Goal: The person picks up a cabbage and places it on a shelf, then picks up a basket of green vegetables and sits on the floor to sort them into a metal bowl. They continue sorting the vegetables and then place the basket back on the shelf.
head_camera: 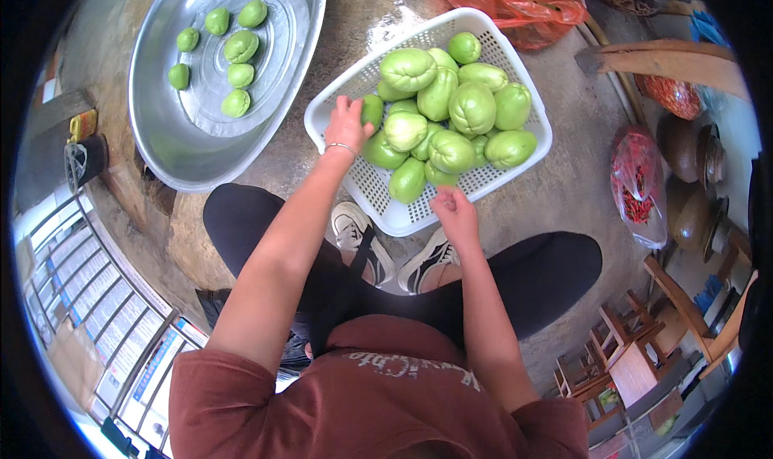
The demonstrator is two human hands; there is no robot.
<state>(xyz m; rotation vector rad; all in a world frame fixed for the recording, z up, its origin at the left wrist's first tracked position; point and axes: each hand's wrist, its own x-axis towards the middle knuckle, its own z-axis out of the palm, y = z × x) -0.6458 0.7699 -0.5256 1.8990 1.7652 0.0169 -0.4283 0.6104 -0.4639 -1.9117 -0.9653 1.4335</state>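
Note:
A white perforated plastic basket stands on the floor before me, heaped with green chayotes. My left hand is at the basket's left side, its fingers against a darker green chayote; whether it grips it I cannot tell. Over the near rim is my right hand, fingers curled, just below a chayote; what lies inside the fingers is hidden. To the left, a large metal basin holds several smaller chayotes, lying apart from one another.
A red plastic bag with green leaves lies beyond the basket. At right are a bag of red chillies, brown jars and wooden stools. My shoes are close to the basket's near edge.

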